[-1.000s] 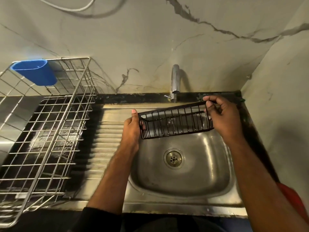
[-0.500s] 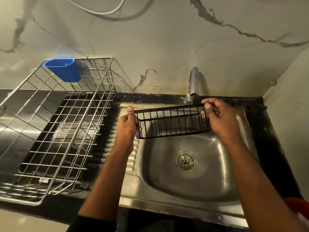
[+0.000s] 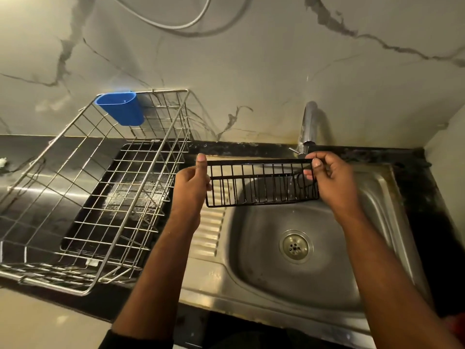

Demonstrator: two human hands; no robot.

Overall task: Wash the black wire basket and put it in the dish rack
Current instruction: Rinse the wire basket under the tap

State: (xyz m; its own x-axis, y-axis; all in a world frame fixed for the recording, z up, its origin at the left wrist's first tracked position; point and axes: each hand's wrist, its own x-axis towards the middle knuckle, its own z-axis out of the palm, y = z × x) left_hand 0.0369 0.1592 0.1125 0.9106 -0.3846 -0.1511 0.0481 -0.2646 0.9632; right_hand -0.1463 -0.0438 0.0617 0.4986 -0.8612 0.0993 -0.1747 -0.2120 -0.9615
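We held the basket (image 3: pixel 261 183) above the sink (image 3: pixel 377 197), left hand (image 3: pixel 191 185) and right hand (image 3: pixel 329 177) pinching its ends; the rack (image 3: pixel 100 197), left of our fingers, awaited it.

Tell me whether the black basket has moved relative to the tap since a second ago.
Yes. The black basket has shifted left: the tap was above its middle, and now stands over its right end, near the right hand. The left hand holds the other end.

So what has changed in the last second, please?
Both hands, left and right, carried the black wire basket leftward, toward the dish rack; it now overhangs the sink's left edge. No grip changed. The rack stays empty.
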